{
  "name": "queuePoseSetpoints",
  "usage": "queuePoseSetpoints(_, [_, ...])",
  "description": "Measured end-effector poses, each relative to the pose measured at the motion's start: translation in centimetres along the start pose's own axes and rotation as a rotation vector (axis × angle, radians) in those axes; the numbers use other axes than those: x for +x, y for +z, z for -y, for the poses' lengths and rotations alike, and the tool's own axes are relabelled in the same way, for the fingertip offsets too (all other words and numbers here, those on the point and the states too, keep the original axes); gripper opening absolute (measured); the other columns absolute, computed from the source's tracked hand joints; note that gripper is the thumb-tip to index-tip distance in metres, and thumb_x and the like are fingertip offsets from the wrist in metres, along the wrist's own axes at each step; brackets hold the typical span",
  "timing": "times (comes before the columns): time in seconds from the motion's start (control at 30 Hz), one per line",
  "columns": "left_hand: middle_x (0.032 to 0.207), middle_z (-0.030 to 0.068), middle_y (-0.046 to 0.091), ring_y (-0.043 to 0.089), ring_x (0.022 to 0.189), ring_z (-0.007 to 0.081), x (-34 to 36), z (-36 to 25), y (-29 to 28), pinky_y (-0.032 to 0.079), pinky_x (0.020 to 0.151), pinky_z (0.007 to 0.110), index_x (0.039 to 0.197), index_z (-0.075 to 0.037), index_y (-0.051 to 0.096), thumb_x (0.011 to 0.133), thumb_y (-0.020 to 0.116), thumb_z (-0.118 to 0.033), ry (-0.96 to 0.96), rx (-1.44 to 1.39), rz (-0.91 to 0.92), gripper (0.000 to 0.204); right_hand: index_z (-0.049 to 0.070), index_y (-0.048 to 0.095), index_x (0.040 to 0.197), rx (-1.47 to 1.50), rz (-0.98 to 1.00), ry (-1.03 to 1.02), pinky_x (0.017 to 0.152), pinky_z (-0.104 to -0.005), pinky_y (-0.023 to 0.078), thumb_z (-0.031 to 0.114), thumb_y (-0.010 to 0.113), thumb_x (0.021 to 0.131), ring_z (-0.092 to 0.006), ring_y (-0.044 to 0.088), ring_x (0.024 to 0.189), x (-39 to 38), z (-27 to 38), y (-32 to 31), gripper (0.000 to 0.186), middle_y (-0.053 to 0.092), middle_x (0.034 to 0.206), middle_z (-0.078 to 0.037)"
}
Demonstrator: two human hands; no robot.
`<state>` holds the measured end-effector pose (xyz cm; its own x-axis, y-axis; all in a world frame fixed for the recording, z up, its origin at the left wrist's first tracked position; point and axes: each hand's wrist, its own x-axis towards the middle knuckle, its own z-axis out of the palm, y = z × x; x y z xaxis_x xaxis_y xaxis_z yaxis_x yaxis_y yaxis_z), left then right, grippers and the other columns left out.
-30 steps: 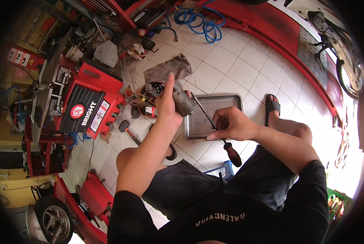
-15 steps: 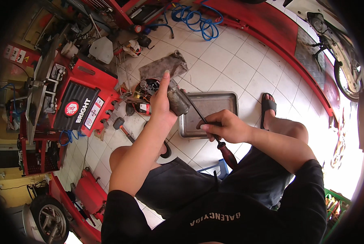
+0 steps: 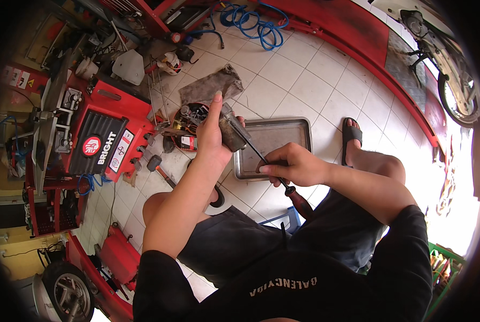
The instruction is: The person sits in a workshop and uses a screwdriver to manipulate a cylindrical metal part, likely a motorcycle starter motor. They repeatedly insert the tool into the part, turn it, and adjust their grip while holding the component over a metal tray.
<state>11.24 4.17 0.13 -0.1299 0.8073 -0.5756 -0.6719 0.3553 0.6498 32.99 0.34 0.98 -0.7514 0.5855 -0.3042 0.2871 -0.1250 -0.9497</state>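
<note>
The person sits low over a tiled floor (image 3: 304,80), knees apart, so both forearms can work in front of the body above the lap.

The right hand (image 3: 296,163) is closed around a screwdriver (image 3: 275,172). Its dark red handle sticks out behind the hand toward the lap, and the thin shaft runs forward and up to the left. Held this far along, near where shaft meets handle, the tool can be steered finely rather than driven hard. The grip here is fully shut on the tool.

The left hand (image 3: 213,137) is raised a little higher and wraps a grimy, grey metal part (image 3: 232,129), roughly cylinder-shaped; the thumb stands up along its side and the fingers curl behind it. That grip is also closed tight, which steadies the part against the push of the shaft, whose tip meets the part's lower end. Exactly what the tip touches is too small to tell.

Directly beneath the hands lies a shallow metal tray (image 3: 299,126) on the floor, likely placed to catch anything that drops. A sandalled foot (image 3: 351,137) rests just beside its right edge.

Farther off, a grey rag (image 3: 210,86) lies beyond the tray, a red machine (image 3: 103,142) stands to the left, and a coiled blue hose (image 3: 256,24) sits near the far wall.
</note>
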Motion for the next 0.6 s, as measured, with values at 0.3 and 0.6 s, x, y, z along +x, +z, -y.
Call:
queuePoseSetpoints(0.3, [0.086, 0.0080, 0.059, 0.062, 0.075, 0.0243, 0.0, 0.0, -0.1, 0.054, 0.070, 0.039, 0.107, -0.009, 0.053, 0.082, 0.082, -0.051, -0.007, -0.006, 0.015, 0.057, -0.002, 0.071, 0.097, 0.011, -0.012, 0.011, 0.062, -0.0269, 0.048, 0.026, 0.063, 0.102, -0.0087, 0.060, 0.065, 0.1, -0.4, -0.1, 0.029, 0.065, 0.071, -0.001])
queuePoseSetpoints(0.6, [0.086, 0.0083, 0.059, 0.063, 0.074, 0.0246, -0.4, -0.2, 0.0, 0.055, 0.068, 0.039, 0.106, -0.009, 0.054, 0.082, 0.082, -0.050, 0.015, 0.004, 0.004, 0.055, -0.006, 0.070, 0.109, 0.087, -0.031, 0.083, 0.066, -0.0280, 0.050, 0.020, 0.057, 0.105, -0.0104, 0.063, 0.070, 0.2, -0.5, -0.3, 0.028, 0.066, 0.075, -0.004])
